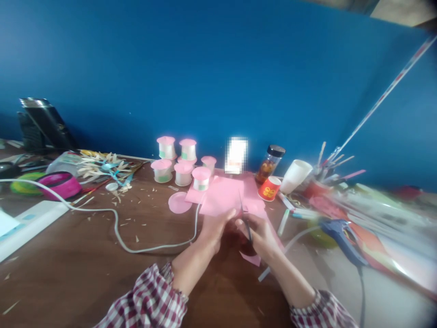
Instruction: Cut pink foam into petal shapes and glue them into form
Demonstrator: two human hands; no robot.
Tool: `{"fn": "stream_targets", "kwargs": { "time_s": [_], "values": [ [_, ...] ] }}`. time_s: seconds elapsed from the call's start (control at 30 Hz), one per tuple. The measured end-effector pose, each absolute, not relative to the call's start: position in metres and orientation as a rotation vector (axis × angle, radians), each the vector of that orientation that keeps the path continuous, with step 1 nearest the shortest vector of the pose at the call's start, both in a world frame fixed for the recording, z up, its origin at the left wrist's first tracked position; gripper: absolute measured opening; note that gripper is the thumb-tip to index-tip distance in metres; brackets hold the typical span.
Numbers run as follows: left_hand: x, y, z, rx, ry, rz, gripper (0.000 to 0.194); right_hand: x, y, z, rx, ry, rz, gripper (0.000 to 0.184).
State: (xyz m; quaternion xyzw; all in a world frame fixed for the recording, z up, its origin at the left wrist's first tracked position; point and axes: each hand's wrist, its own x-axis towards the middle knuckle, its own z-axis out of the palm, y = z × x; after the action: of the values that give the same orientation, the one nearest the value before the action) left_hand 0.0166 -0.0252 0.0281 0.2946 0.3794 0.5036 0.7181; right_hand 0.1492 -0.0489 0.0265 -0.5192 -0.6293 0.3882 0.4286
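My left hand [214, 226] is closed on the near edge of a pink paper sheet [225, 193] lying on the brown table [85, 255]. My right hand [261, 234] is wrapped round dark-handled scissors [246, 225] whose blades point up into the pink sheet. A pink offcut [251, 258] lies under my right wrist. Both sleeves are red and white checked.
Several white cups with pink lids [182, 161] stand behind the sheet, with a pink paper disc [179, 202] beside them. A white cable [116, 223] snakes across the left. A red cup [269, 188], jar [271, 163], brushes and a blue glue gun [341, 234] crowd the right.
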Motion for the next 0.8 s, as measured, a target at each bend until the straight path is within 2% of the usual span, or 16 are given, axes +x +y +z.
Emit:
{"fn": "stream_targets", "kwargs": {
  "time_s": [0.53,0.8],
  "values": [
    [0.017,-0.022,0.027,0.645,0.890,1.129,0.037,0.147,-0.052,0.038,-1.321,-1.545,0.994,0.040],
    [0.018,-0.024,0.030,0.619,0.893,1.199,0.028,0.146,-0.052,0.037,-1.306,-1.574,0.968,0.037]
  ]
}}
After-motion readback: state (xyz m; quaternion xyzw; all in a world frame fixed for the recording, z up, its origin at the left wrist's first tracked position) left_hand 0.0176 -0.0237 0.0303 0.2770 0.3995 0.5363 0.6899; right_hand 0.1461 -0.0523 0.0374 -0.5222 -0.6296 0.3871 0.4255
